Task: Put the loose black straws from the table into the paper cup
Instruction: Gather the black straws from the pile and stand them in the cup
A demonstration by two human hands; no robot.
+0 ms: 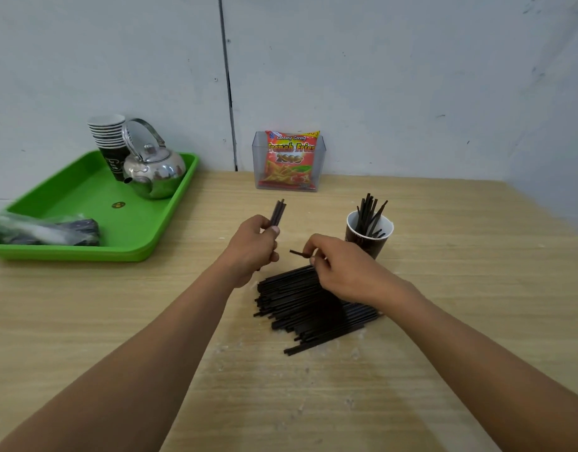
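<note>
Pile of loose black straws (309, 305) lies on the wooden table (444, 370) at centre, partly under the right hand (348, 269). I see that hand directly above the pile's far end, fingers pinched on a single straw (299, 253) whose free end points toward 9 o'clock. Left hand (253, 247) sits at 10 o'clock from the pile, closed around a small bundle of straws (278, 213) standing up and tilted away. Paper cup (367, 233) stands at 1 o'clock from the pile, just beyond the right hand, with several straws upright in it; print on its dark side is not legible to me. At 12 o'clock, by the wall, a clear plastic holder (289, 161) carries a snack packet (291, 158) reading "Kentang Goreng", "French Fries", "2000". Green tray (85, 197) at 10 o'clock bears a steel kettle (154, 169) and a stack of paper cups (109, 141).
</note>
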